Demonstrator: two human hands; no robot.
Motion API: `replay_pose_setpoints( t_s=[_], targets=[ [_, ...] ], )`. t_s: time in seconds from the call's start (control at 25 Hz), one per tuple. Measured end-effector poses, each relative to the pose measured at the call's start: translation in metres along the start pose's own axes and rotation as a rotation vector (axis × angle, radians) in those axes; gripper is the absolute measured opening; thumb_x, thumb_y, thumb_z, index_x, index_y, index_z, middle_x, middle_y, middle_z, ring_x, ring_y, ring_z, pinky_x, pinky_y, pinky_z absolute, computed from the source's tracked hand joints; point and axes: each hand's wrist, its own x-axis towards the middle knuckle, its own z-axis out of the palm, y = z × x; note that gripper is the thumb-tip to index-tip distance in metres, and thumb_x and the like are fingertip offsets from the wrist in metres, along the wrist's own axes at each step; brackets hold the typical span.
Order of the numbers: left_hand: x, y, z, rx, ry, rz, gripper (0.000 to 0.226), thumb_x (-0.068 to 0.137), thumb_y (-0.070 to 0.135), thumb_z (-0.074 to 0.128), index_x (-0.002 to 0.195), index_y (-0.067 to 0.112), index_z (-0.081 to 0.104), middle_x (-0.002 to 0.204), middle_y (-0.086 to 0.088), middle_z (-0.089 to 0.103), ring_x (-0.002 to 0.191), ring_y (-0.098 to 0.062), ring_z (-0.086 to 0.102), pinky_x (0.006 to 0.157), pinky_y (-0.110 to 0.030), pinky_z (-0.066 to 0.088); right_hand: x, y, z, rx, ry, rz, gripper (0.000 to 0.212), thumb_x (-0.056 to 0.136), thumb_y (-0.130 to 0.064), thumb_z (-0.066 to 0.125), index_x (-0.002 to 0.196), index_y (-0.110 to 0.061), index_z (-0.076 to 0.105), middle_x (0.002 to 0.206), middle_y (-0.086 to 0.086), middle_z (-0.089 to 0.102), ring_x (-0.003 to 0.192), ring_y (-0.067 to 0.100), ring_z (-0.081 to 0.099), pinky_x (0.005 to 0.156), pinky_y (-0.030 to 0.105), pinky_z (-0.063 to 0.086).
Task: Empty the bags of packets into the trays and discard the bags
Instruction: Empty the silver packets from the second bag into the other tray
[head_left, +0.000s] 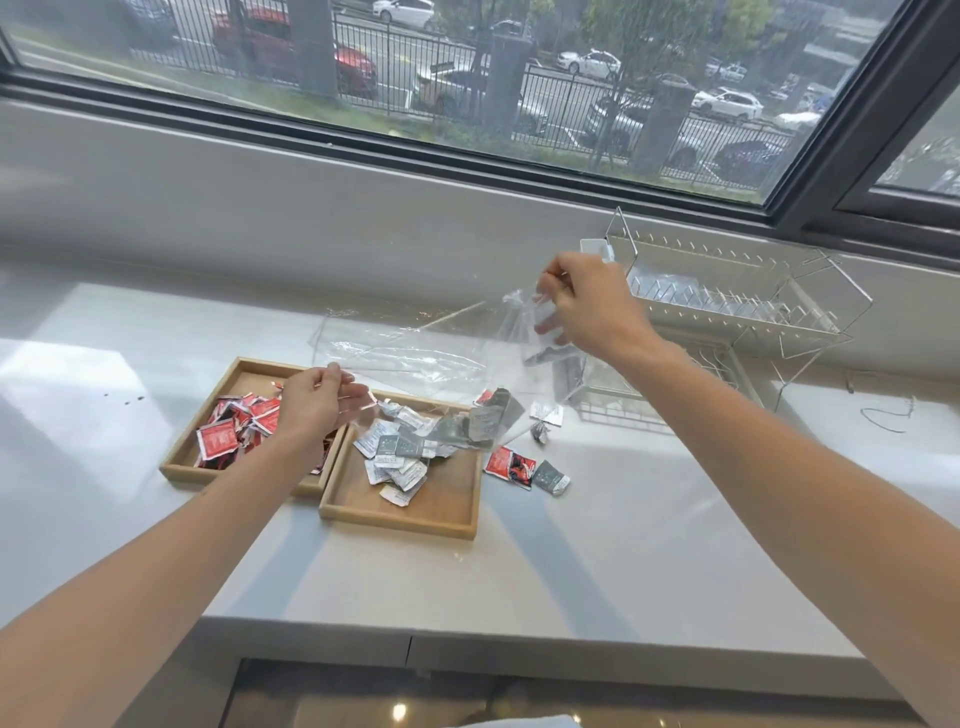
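Observation:
Both hands hold a clear plastic bag (415, 358) above two wooden trays. My right hand (587, 306) grips its bunched end, raised high; my left hand (317, 400) pinches the lower edge. Grey packets (488, 421) slide out of the bag's mouth onto the pile of grey packets (400, 457) in the right tray (447, 512). The left tray (182, 467) holds a heap of red packets (234, 426). A red packet (506, 462) and a grey packet (550, 475) lie on the counter just right of the trays.
A white wire dish rack (727, 301) stands at the back right against the window sill. A white packet (545, 413) and a small crumpled scrap (540, 432) lie in front of it. The white counter's front edge (467, 623) runs below the trays.

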Motion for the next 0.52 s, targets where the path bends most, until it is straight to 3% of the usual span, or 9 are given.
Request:
replay_pose_setpoints(
  t_s=[0.16, 0.24, 0.4, 0.52],
  targets=[
    [-0.002, -0.006, -0.005, 0.041, 0.015, -0.003, 0.033, 0.105, 0.022, 0.04, 0.108, -0.003, 0.062, 0.097, -0.018, 0.072, 0.079, -0.021, 0.072, 0.058, -0.024, 0.057, -0.002, -0.007, 0.001, -0.135, -0.035, -0.047, 0.02, 0.098, -0.004, 0.043, 0.087, -0.008, 0.058, 0.095, 0.008, 0.069, 0.051, 0.012, 0.071, 0.051, 0.045, 0.059],
    [-0.005, -0.007, -0.006, 0.027, 0.017, -0.006, 0.03, 0.106, 0.02, 0.04, 0.105, -0.001, 0.061, 0.091, -0.016, 0.071, 0.071, -0.016, 0.071, 0.053, -0.021, 0.057, -0.003, -0.012, 0.002, -0.205, -0.012, -0.093, 0.021, 0.097, -0.003, 0.043, 0.086, -0.011, 0.058, 0.094, 0.008, 0.069, 0.052, 0.015, 0.071, 0.054, 0.044, 0.059],
    [-0.012, -0.011, -0.005, -0.046, -0.003, -0.031, 0.029, 0.106, 0.018, 0.038, 0.09, 0.004, 0.056, 0.081, -0.013, 0.068, 0.054, -0.011, 0.07, 0.045, -0.018, 0.053, -0.001, -0.026, 0.002, -0.404, -0.032, -0.175, 0.021, 0.093, -0.001, 0.042, 0.094, -0.012, 0.06, 0.096, 0.014, 0.067, 0.072, 0.035, 0.069, 0.068, 0.048, 0.056],
    [-0.014, -0.018, -0.005, -0.07, 0.011, -0.047, 0.031, 0.106, 0.019, 0.038, 0.085, 0.004, 0.056, 0.068, -0.01, 0.07, 0.051, -0.012, 0.069, 0.043, -0.018, 0.052, -0.002, -0.035, 0.005, -0.523, 0.005, -0.24, 0.022, 0.091, 0.003, 0.043, 0.099, -0.01, 0.059, 0.088, 0.017, 0.065, 0.072, 0.037, 0.064, 0.064, 0.043, 0.053]
  ],
)
